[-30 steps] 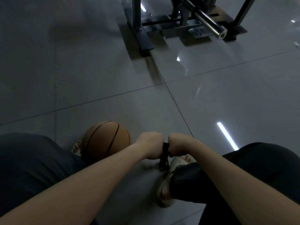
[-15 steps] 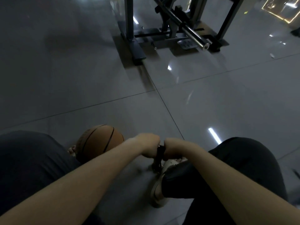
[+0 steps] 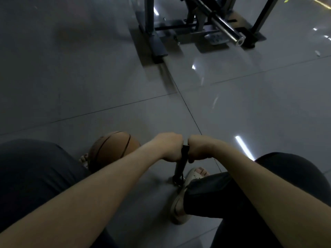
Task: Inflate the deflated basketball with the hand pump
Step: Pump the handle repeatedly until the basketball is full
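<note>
The left hand [image 3: 170,149] and right hand [image 3: 198,148] are each gripping the hand pump [image 3: 180,166] handle, fingers curled round it. The basketball [image 3: 111,149] is lying just left of the pump, appearing slightly flattened; inflation is judged under way, unfinished.

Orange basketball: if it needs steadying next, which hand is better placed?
Probably the left hand. The orange basketball lies left of the black hand pump, beside the left forearm; the right hand grips the pump's far side.
</note>
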Motion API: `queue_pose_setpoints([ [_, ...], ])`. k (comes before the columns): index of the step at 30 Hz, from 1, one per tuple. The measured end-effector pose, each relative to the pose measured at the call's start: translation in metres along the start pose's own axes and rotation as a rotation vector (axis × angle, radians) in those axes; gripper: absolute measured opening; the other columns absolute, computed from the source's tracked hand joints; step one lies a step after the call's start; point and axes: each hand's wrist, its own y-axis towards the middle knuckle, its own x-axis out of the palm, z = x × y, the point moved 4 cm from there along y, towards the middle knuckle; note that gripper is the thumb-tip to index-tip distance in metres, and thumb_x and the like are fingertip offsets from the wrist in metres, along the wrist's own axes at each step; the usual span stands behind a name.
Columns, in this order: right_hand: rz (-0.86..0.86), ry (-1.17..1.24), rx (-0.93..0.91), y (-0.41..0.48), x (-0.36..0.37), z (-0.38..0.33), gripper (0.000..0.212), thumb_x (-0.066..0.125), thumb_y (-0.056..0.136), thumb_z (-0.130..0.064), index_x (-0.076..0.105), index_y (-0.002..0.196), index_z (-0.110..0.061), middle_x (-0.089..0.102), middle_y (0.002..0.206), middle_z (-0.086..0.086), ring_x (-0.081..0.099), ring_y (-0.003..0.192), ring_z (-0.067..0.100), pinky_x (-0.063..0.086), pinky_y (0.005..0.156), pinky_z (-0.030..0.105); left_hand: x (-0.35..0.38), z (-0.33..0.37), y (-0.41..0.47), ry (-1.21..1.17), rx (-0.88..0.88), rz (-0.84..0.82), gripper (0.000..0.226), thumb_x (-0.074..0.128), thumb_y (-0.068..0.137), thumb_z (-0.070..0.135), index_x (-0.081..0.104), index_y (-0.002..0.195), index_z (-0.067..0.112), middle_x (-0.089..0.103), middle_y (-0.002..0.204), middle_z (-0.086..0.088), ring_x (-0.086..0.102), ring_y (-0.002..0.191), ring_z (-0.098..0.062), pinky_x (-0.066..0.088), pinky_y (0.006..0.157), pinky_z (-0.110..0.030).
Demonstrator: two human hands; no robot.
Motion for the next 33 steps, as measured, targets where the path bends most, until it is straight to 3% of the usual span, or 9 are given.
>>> queue_pose_setpoints([
  [4,-0.026,-0.007,-0.054,0.018,0.029,0.005,0.024,0.069,0.085,-0.016,0.054,0.067,-0.015,0.052,0.066,0.002,0.051,0.062,0.020,0.039,0.051,0.026,0.033,-0.003,0.007,0.035,0.010,0.008,0.024,0.060,0.089,0.031,0.052,0.073,0.017,0.055,0.072,0.000,0.054,0.064,-0.021,0.043,0.057,-0.031],
  [8,-0.060,-0.026,-0.062,0.029,0.057,0.006,0.009,0.061,0.087,-0.017,0.057,0.089,-0.009,0.055,0.080,0.008,0.053,0.075,0.026,0.044,0.064,0.034,0.064,-0.003,0.005,0.044,0.022,0.016,0.021,0.057,0.091,0.031,0.050,0.078,0.016,0.066,0.091,-0.008,0.061,0.076,-0.029,0.042,0.061,-0.032],
  [11,-0.073,-0.045,-0.054,0.025,0.064,0.007,0.025,0.059,0.091,-0.021,0.057,0.110,-0.005,0.062,0.104,0.014,0.055,0.083,0.028,0.044,0.069,0.035,0.073,0.001,0.004,0.019,0.036,0.019,0.020,0.058,0.092,0.031,0.051,0.080,0.017,0.068,0.097,-0.010,0.063,0.081,-0.031,0.042,0.064,-0.032],
  [14,-0.075,-0.041,-0.055,0.016,0.071,0.005,0.032,0.061,0.091,-0.024,0.057,0.116,-0.005,0.062,0.115,0.016,0.061,0.102,0.033,0.047,0.079,0.035,0.076,0.010,0.001,0.048,0.056,-0.043,0.018,0.058,0.094,0.029,0.063,0.100,0.012,0.068,0.107,-0.012,0.066,0.095,-0.032,0.045,0.068,-0.034],
  [16,-0.121,-0.042,-0.047,0.009,0.076,0.002,0.015,0.064,0.090,-0.022,0.062,0.096,-0.009,0.063,0.096,0.014,0.061,0.096,0.028,0.047,0.079,0.034,0.076,0.013,-0.001,0.091,0.062,-0.150,0.018,0.060,0.094,0.028,0.062,0.101,0.012,0.068,0.109,-0.012,0.064,0.091,-0.030,0.049,0.071,-0.036],
  [19,-0.137,-0.022,-0.029,-0.009,0.053,-0.003,0.025,0.068,0.088,-0.019,0.055,0.068,-0.012,0.051,0.064,0.006,0.053,0.065,0.023,0.051,0.063,0.034,0.041,0.014,-0.008,0.120,0.057,-0.155,0.013,0.065,0.089,0.027,0.062,0.091,0.014,0.068,0.095,-0.008,0.057,0.071,-0.023,0.048,0.065,-0.033],
  [22,-0.128,0.077,-0.002,-0.032,-0.010,-0.001,0.019,0.067,0.089,-0.017,0.060,0.074,-0.008,0.049,0.060,0.004,0.043,0.046,0.015,0.040,0.041,0.025,-0.025,0.013,-0.023,0.069,0.047,-0.032,0.023,0.068,0.089,0.031,0.057,0.077,0.015,0.059,0.073,0.000,0.050,0.057,-0.015,0.040,0.053,-0.029],
  [26,-0.043,0.173,-0.043,-0.058,-0.079,-0.006,0.018,0.068,0.086,-0.014,0.066,0.098,-0.001,0.051,0.065,0.004,0.043,0.049,0.014,0.040,0.048,0.027,-0.087,0.000,-0.042,-0.112,0.055,0.117,0.036,0.074,0.083,0.047,0.061,0.067,0.018,0.055,0.060,0.002,0.049,0.053,-0.016,0.038,0.049,-0.029],
  [33,-0.076,0.118,-0.008,-0.015,-0.027,-0.011,0.011,0.067,0.086,-0.013,0.061,0.078,-0.008,0.050,0.060,0.003,0.042,0.047,0.014,0.037,0.045,0.024,-0.029,-0.011,-0.005,-0.026,-0.001,-0.023,0.034,0.073,0.084,0.043,0.056,0.070,0.016,0.057,0.065,0.001,0.056,0.059,-0.020,0.042,0.050,-0.029],
])
